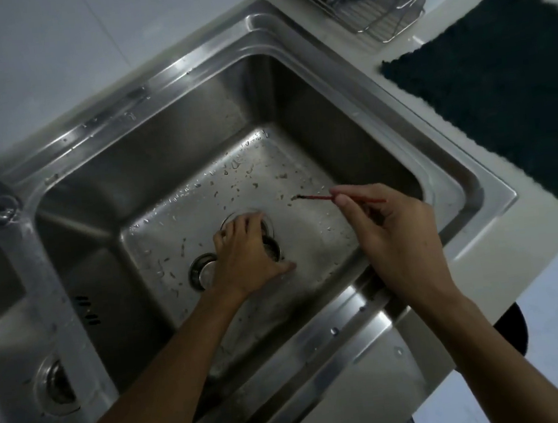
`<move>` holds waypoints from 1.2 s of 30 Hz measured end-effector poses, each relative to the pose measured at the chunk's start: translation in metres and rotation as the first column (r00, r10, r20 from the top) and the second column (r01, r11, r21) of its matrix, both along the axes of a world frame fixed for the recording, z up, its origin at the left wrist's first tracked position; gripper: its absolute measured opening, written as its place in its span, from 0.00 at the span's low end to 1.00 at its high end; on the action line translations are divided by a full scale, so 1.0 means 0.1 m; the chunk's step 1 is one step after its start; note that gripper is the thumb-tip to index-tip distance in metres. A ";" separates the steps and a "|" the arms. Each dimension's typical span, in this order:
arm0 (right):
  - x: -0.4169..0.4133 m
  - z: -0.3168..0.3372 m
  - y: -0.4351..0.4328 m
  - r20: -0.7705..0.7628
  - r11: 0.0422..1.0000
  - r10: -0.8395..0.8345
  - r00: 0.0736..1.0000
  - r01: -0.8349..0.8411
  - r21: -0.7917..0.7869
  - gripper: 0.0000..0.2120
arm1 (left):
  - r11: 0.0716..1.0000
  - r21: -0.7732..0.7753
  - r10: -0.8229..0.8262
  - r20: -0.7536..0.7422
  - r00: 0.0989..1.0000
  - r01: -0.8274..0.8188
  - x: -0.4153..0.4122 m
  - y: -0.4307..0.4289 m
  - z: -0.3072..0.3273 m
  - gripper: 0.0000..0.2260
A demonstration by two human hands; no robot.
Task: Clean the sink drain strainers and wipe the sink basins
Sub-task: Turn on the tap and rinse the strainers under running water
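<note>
The steel sink (337,353) is sitting diagonally in the pale counter (500,233), and both forearms are reaching over its front rim into the right basin (328,102). A dark mat (498,85) is lying on the counter beyond the basin's right rim, with a wire rack (380,11) standing behind it. The left hand (244,253) is bending down onto the wet basin floor, its grip curling over the strainer (272,246) near the middle, thumb stretching out to the right. The right hand (400,229) is hovering higher, close to the right wall, its grip pinching a thin red stick (317,197) whose dark tip is pointing left. Open floor is lying between the two hands. A round metal piece (204,270) is resting just left of the left hand.
</note>
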State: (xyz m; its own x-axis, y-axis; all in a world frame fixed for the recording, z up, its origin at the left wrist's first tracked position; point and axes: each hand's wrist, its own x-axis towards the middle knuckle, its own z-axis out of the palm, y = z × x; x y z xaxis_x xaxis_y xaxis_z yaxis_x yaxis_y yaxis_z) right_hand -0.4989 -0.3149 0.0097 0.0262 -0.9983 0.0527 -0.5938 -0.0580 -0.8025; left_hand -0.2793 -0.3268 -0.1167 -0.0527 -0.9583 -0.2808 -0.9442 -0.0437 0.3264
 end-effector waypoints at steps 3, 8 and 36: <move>-0.14 0.10 -0.28 0.001 0.996 -0.001 1.000 0.001 -0.087 0.15 | 0.987 -0.126 0.072 -0.226 0.972 -0.102 -0.32 -0.28 0.31 0.52; -0.42 0.36 -1.01 -0.044 0.958 -0.031 0.999 0.017 -0.286 0.13 | 0.948 -0.291 0.059 -0.248 0.967 -0.132 -0.94 -1.06 0.83 0.45; -0.99 0.25 -2.79 -0.633 0.901 -0.002 0.774 -0.274 -0.337 0.44 | 0.888 -0.443 0.086 -0.103 0.991 -0.123 -1.58 -2.06 1.06 0.44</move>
